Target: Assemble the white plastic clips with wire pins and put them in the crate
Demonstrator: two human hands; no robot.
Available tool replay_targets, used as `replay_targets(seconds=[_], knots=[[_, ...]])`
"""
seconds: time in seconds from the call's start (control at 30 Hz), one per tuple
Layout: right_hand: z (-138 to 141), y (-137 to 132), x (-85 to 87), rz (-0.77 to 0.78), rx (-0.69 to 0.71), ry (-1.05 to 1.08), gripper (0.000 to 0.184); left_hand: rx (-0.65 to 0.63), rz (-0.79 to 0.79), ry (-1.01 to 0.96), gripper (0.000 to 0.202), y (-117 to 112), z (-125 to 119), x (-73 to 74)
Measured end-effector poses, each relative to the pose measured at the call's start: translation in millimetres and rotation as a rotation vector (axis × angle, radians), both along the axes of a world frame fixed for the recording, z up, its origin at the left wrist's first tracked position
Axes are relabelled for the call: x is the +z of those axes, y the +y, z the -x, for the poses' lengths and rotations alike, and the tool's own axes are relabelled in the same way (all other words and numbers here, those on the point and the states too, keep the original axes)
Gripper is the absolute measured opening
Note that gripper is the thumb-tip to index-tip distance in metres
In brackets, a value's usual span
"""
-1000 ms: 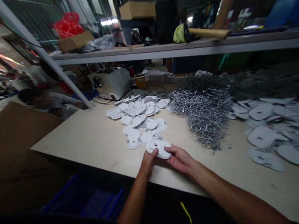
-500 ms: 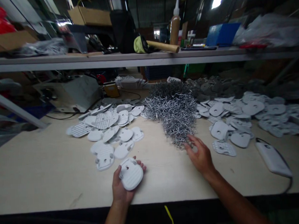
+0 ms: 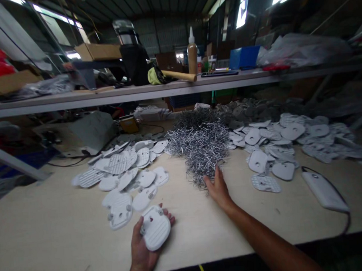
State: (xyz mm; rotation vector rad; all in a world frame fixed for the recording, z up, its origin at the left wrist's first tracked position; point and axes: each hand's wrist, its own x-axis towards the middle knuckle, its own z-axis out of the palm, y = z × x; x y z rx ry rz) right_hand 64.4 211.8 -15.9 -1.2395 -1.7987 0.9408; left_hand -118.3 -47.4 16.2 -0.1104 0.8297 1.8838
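Observation:
My left hand (image 3: 143, 244) lies palm up near the table's front edge, fingers curled under a white oval plastic part (image 3: 155, 227) that rests in it. My right hand (image 3: 218, 187) reaches forward to the near edge of a big heap of small metal pins (image 3: 198, 144); its fingers are stretched out and touch the pins. Whether any pin is pinched I cannot see. A pile of similar white plastic parts (image 3: 125, 176) lies to the left of the pins.
More grey-white flat parts (image 3: 277, 147) spread across the right side. A white power bank with a cable (image 3: 322, 190) lies at the right front. A grey machine (image 3: 87, 131) stands at the back left. A shelf (image 3: 167, 88) above carries a mallet, glue bottle and boxes.
A second ago both hands held the white part. My right hand let go and moved right and forward to the pin heap. My left hand keeps the part, and the view has lifted.

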Motion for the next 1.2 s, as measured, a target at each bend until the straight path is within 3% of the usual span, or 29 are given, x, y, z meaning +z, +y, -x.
replay_targets(seconds=[0.1, 0.27, 0.4, 0.53, 0.67, 0.77, 0.83, 0.9, 1.0, 1.1, 1.2], knots=[[26, -11, 4.1, 0.102, 0.000, -0.022, 0.100, -0.010, -0.016, -0.006, 0.053, 0, 3, -2.3], [46, -24, 21.6, 0.163, 0.176, -0.090, 0.115, -0.045, -0.107, 0.074, 0.051, -3, 9, -12.7], [19, -24, 33.8, 0.152, 0.309, -0.124, 0.110, -0.001, -0.124, 0.073, 0.057, -9, 9, -16.8], [-35, -28, 33.5, -0.066, 0.425, -0.126, 0.089, 0.050, -0.101, 0.054, 0.061, -13, 4, -15.0], [-97, -4, 36.3, -0.287, 0.220, -0.181, 0.066, 0.072, -0.060, 0.042, 0.063, -13, 1, -10.4], [-144, 46, 42.7, -0.428, -0.072, -0.270, 0.073, 0.067, -0.025, 0.044, 0.068, -10, 0, -7.5], [-172, 83, 44.7, -0.431, -0.291, -0.361, 0.086, 0.069, -0.011, 0.055, 0.072, -10, 1, -7.9], [-191, 111, 42.5, -0.322, -0.443, -0.442, 0.091, 0.064, -0.017, 0.063, 0.077, -10, 2, -11.1], [-199, 126, 32.0, -0.213, -0.402, -0.493, 0.071, 0.039, -0.038, 0.048, 0.085, -11, 6, -19.3], [-189, 116, 19.4, -0.281, -0.272, -0.464, 0.052, 0.043, -0.040, 0.031, 0.088, -13, 7, -24.4], [-177, 105, 13.9, -0.325, -0.213, -0.404, 0.048, 0.057, -0.008, 0.036, 0.088, -14, 7, -23.1]])
